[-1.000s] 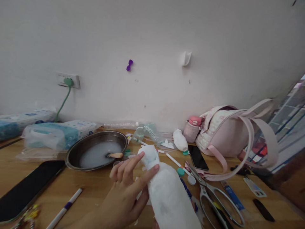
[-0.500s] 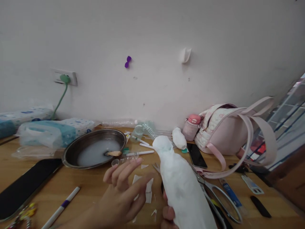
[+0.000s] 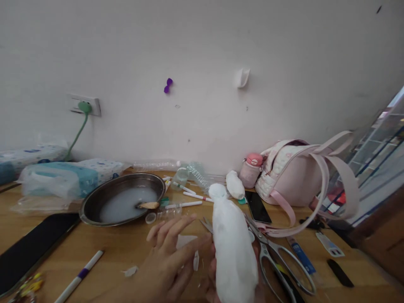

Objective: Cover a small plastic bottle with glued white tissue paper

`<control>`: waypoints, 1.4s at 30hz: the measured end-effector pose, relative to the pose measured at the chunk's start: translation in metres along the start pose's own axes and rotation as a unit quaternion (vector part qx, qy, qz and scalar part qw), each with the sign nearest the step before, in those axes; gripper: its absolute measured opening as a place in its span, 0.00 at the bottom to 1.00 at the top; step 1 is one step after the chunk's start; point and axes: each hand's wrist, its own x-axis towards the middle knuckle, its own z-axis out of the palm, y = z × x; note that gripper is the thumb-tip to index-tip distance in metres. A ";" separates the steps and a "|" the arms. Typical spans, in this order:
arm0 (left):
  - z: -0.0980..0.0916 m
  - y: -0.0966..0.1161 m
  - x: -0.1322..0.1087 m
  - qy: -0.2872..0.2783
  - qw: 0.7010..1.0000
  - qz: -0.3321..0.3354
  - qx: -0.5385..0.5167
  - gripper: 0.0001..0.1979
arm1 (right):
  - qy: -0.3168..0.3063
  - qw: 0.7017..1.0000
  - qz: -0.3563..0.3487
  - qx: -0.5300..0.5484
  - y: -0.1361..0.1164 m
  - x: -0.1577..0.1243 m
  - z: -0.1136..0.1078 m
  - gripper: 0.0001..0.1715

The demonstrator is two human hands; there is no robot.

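Observation:
A bottle-shaped form wrapped in white paper (image 3: 235, 248) stands tilted slightly leftward at the lower middle, its narrow neck pointing away from me. My right hand (image 3: 212, 273) is wrapped round it from behind and below, mostly hidden by the form. My left hand (image 3: 175, 256) hovers just left of it, fingers apart and holding nothing visible; the index finger points at the form's side. Torn white paper scraps (image 3: 129, 271) lie on the table around the left hand. Large metal scissors (image 3: 274, 248) rest to the right of the form.
A metal basin (image 3: 123, 202) of cloudy liquid holds a wooden-handled brush (image 3: 148, 205). Behind lie markers (image 3: 184, 205), clear plastic bottles (image 3: 197, 174) and a smaller white-wrapped form (image 3: 235, 185). A phone (image 3: 258, 207), pink flask (image 3: 251, 170) and pink bag (image 3: 293, 176) stand right. Tissue packs (image 3: 75, 174) sit left.
The white-wrapped form has turned more upright and its lower end has swung left. My left hand has shifted slightly right. A paper scrap now shows left of that hand.

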 end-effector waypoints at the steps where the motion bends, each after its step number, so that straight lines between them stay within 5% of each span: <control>1: -0.003 0.000 0.002 -0.008 1.000 -0.008 -0.017 0.27 | -0.011 1.000 0.009 0.015 -0.001 0.002 -0.001 0.25; 7: -0.008 0.006 -0.001 -0.025 0.999 0.024 0.020 0.38 | -0.016 0.983 0.071 0.171 0.015 0.007 0.000 0.25; 11: 0.002 0.006 -0.010 -0.028 0.998 0.043 0.044 0.35 | 0.006 0.983 0.074 0.167 0.017 0.006 0.000 0.29; 17: 0.000 -0.001 -0.012 0.045 0.994 0.099 -0.003 0.31 | 0.020 0.995 0.036 0.090 -0.005 0.007 -0.004 0.26; 21: -0.005 0.002 -0.006 0.084 0.995 0.059 0.006 0.36 | 0.041 0.997 -0.066 -0.022 0.006 0.004 0.008 0.31; 27: 0.008 0.011 -0.005 0.095 0.993 0.040 0.057 0.25 | 0.092 0.993 -0.069 -0.037 0.013 0.001 0.021 0.34; 39: 0.020 0.003 -0.032 0.093 0.994 0.046 0.017 0.24 | 0.118 0.984 -0.127 -0.033 0.008 0.008 0.009 0.29; 42: 0.024 -0.008 -0.036 0.067 0.997 -0.039 -0.028 0.25 | 0.125 0.976 -0.168 -0.061 0.009 0.014 0.003 0.34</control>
